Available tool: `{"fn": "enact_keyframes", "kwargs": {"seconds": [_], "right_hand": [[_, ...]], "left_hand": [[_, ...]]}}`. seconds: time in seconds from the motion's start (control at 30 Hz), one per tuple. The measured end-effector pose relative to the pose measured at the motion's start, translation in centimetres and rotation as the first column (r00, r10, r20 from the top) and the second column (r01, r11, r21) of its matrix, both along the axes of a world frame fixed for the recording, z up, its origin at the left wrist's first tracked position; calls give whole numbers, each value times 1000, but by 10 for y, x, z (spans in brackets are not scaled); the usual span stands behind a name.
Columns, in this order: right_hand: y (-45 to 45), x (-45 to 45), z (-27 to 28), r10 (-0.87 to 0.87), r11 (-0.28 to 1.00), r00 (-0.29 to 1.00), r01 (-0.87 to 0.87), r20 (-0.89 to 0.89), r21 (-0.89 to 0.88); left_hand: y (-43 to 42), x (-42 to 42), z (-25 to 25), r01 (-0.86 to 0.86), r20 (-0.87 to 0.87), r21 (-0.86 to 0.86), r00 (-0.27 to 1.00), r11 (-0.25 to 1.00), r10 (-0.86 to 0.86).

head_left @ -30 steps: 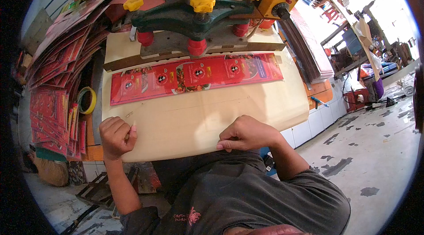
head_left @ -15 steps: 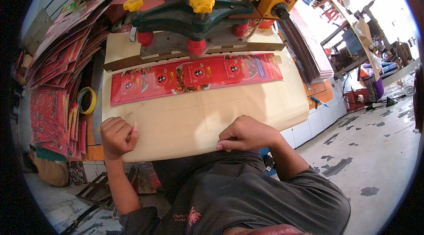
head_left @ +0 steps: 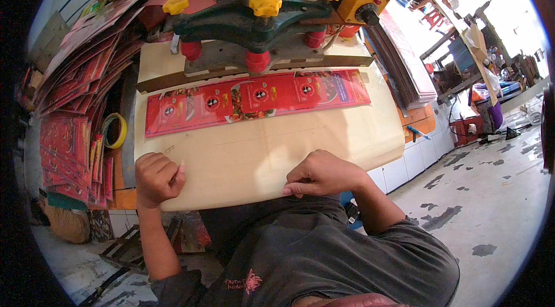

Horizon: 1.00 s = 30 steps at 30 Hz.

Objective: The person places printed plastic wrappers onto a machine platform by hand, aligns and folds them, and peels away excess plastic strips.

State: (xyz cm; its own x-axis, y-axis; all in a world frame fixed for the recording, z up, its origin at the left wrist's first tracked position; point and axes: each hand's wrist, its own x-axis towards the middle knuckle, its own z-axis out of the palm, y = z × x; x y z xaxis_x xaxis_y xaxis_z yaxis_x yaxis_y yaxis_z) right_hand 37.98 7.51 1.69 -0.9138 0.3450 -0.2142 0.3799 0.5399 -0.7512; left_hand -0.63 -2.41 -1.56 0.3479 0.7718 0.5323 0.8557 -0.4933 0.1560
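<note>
A long red printed strip with food pictures lies flat on a cream sheet, just in front of the press head. My left hand is closed in a fist at the sheet's front left corner. Near the front edge, right of the middle, my right hand rests with its fingers curled and thumb tucked in. Nothing shows in either hand, though the palms are hidden. Both hands are apart from the red strip.
Red printed sheets are stacked at the left, beside a yellow tape roll. A yellow control box with a black knob sits at the press's right. Another sheet stack and a blue pen-like tool lie to the right.
My left hand has shifted slightly to the right. My right hand, the red strip and the press show no clear movement.
</note>
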Motion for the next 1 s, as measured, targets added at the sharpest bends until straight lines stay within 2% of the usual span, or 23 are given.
{"fn": "enact_keyframes", "kwargs": {"seconds": [0.27, 0.33, 0.43, 0.67, 0.73, 1.0], "right_hand": [[1, -1, 0, 20, 999, 999, -21, 26, 32], [0, -3, 4, -11, 1000, 1000, 12, 29, -28], [0, -3, 4, -8, 1000, 1000, 8, 29, -24], [1, -3, 4, 1, 1000, 999, 0, 48, -19], [1, -2, 0, 19, 999, 1000, -19, -6, 45], [1, -2, 2, 5, 1000, 1000, -5, -4, 22]], "left_hand": [[1, -2, -3, 55, 2, -47, 998, 997, -55], [2, -2, -4, 88, 1, -85, 996, 992, -89], [2, -2, -3, 103, -20, -102, 994, 989, -106], [3, 0, 0, 128, -47, -87, 990, 988, -133], [3, 0, -1, 131, -52, -79, 989, 988, -136], [3, 0, -4, 125, -52, -85, 990, 989, -129]]}}
